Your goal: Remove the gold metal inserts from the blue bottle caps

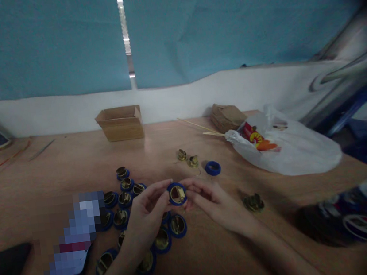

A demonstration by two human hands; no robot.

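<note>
Head view of a wooden table (73, 169), with the person's two hands meeting just near of its centre.

**Hazards, as judged from this view.** The table is broad, so a dropped part would probably stay on it. It could, however, roll left into the cluster of blue-ringed brass pieces (125, 207) lying under and beside the left forearm, and be lost among its likes. The same forearm hangs low over that cluster, and a sideways sweep could scatter it. The white plastic bag (299, 154) at far right is well apart and looks harmless. The held piece (177, 194) is gripped only at its rim. If one side's pinch loosens or the two sides press unevenly, it may tip out, or its brass insert may spring from the blue ring. The dim, blurred light would make a poor seating hard to notice.

**Hands.** The left hand (144, 216) is partly curled, with thumb and forefinger closed narrowly on the left rim of the held piece. The right hand (211, 201) is likewise half closed, its fingertips on the right rim. Neither palm touches it. The piece is held clear above the table, face toward the camera, between the two hands. A loose blue ring (212, 168) and loose brass pieces (188, 158) lie just beyond, untouched. Another brass piece (253, 202) sits near the right wrist.
</note>
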